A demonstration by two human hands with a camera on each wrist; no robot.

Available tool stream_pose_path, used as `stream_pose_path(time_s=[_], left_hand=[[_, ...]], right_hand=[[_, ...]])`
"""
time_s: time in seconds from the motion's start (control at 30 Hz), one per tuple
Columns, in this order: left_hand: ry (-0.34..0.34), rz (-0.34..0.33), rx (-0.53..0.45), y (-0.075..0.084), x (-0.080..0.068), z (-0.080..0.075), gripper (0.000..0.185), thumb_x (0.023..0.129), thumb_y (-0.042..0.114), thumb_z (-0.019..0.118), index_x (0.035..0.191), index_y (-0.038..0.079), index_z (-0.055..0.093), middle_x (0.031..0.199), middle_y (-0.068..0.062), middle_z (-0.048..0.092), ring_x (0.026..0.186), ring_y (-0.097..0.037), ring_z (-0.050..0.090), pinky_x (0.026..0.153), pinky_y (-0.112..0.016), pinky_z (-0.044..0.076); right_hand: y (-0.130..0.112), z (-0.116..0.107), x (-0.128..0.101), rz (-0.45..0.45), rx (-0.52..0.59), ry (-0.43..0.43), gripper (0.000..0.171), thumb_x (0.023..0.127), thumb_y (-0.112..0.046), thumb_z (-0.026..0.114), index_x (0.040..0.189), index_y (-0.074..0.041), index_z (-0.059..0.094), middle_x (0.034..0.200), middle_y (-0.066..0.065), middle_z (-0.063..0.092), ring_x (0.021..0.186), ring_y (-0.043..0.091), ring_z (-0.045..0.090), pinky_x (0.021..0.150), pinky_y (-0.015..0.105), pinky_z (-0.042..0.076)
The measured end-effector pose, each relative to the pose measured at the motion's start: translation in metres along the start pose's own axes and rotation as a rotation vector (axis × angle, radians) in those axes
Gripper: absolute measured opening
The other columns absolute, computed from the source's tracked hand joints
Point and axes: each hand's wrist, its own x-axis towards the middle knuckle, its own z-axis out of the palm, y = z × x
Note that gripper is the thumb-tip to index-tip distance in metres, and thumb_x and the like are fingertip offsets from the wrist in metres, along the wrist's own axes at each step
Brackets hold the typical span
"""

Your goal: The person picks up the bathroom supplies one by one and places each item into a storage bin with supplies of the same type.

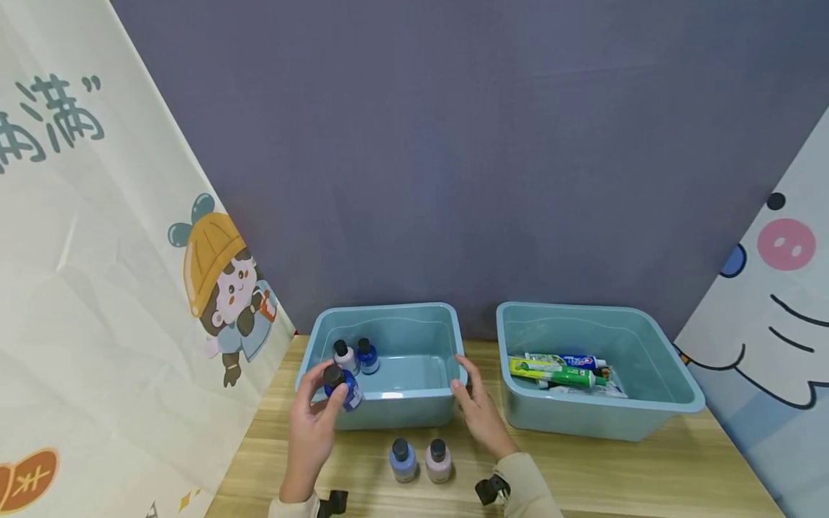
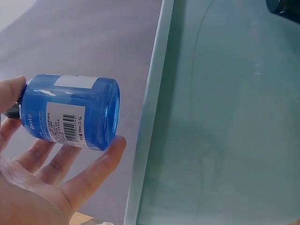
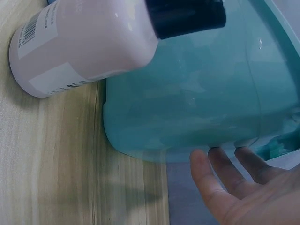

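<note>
My left hand (image 1: pixel 311 424) pinches a blue bottle with a black cap (image 1: pixel 350 398) above the front left of a teal bin (image 1: pixel 388 312). In the left wrist view, the bottle's barcode label (image 2: pixel 68 125) faces the camera, and the bin's rim (image 2: pixel 149 103) runs beside it. A pale pink bottle (image 1: pixel 346 357) and another dark blue bottle (image 1: pixel 368 359) stand inside that bin, at its left. My right hand (image 1: pixel 482 417) touches the bin's right side near the front corner, fingers extended. On the table in front stand a light blue bottle (image 1: pixel 404 466) and a pale pink bottle (image 1: pixel 438 464).
A second teal bin (image 1: pixel 602 414) stands to the right with several toothpaste tubes (image 1: pixel 557 373) in it. Both bins rest on a wood-grain table (image 1: pixel 602 475). A grey curtain (image 1: pixel 414 158) hangs behind, with printed sheets at either side.
</note>
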Motion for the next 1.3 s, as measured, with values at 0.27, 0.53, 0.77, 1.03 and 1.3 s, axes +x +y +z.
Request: stream_pose_path(time_s=[0.27,0.53,0.77,1.03,1.3], left_hand=[[-0.033,0.029,0.01,-0.001,0.009,-0.003,0.043,0.096,0.006,0.069,0.137,0.016,0.06,0.13,-0.006,0.067,0.111,-0.005,0.059,0.081,-0.026,0.057],[-0.092,0.046,0.028,-0.004,0.02,-0.003,0.042,0.097,0.008,0.069,0.137,0.019,0.059,0.132,-0.009,0.067,0.111,-0.008,0.059,0.08,-0.027,0.058],[-0.169,0.084,0.071,-0.002,0.035,-0.002,0.041,0.098,0.012,0.068,0.137,0.018,0.059,0.128,-0.009,0.068,0.112,-0.02,0.061,0.079,-0.023,0.057],[-0.224,0.101,0.071,-0.004,0.055,0.006,0.041,0.098,0.013,0.069,0.136,0.018,0.057,0.123,-0.011,0.068,0.112,-0.026,0.061,0.076,-0.024,0.058],[-0.255,0.126,0.08,-0.01,0.066,0.007,0.037,0.099,0.015,0.068,0.135,0.019,0.059,0.118,-0.01,0.07,0.107,-0.024,0.061,0.066,-0.024,0.057]], right_hand=[[-0.004,0.003,-0.003,0.022,0.006,-0.001,0.055,0.11,-0.04,0.045,0.16,-0.031,0.026,0.167,0.02,0.027,0.146,0.045,0.039,0.108,0.063,0.044],[-0.024,0.001,-0.009,0.033,0.017,-0.018,0.055,0.11,-0.038,0.045,0.16,-0.026,0.027,0.166,0.025,0.026,0.146,0.047,0.038,0.108,0.064,0.043],[0.002,0.003,0.001,0.028,0.002,-0.007,0.056,0.108,-0.049,0.044,0.159,-0.037,0.025,0.167,0.022,0.026,0.147,0.044,0.038,0.109,0.063,0.044],[0.003,0.002,0.002,0.021,-0.017,0.01,0.056,0.107,-0.053,0.044,0.158,-0.039,0.027,0.166,0.021,0.029,0.145,0.042,0.041,0.108,0.062,0.045],[0.004,0.002,0.002,0.006,-0.019,0.015,0.05,0.11,-0.039,0.044,0.157,-0.039,0.028,0.165,0.023,0.03,0.145,0.043,0.041,0.107,0.061,0.046]])
